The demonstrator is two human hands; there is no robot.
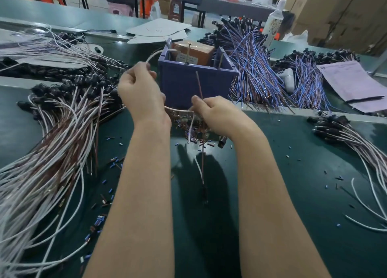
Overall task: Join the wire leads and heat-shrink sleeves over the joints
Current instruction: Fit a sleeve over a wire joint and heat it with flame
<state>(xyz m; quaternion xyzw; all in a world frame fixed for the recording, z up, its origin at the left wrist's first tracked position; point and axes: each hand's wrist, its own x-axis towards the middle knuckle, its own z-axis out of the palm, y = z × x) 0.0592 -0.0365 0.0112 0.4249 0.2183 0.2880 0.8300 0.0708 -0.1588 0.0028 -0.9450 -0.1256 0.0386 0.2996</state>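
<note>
My left hand point(140, 93) is raised in front of the purple box point(188, 83) and grips a white wire point(157, 55) that loops up over the box's left rim. My right hand point(215, 112) pinches a brown wire point(199, 85) that stands upright above my fingers and hangs down below them point(202, 167). A white lead point(178, 110) runs between both hands. Under the hands lies a heap of small heat-shrink sleeves point(193, 131), brown and blue.
A big bundle of white and brown leads point(52, 148) with black ends fills the left. Blue and brown leads point(253, 68) pile up right of the box. More white leads point(356, 141) lie far right, beside a pink paper point(356, 83). Loose sleeves dot the green mat point(293, 194).
</note>
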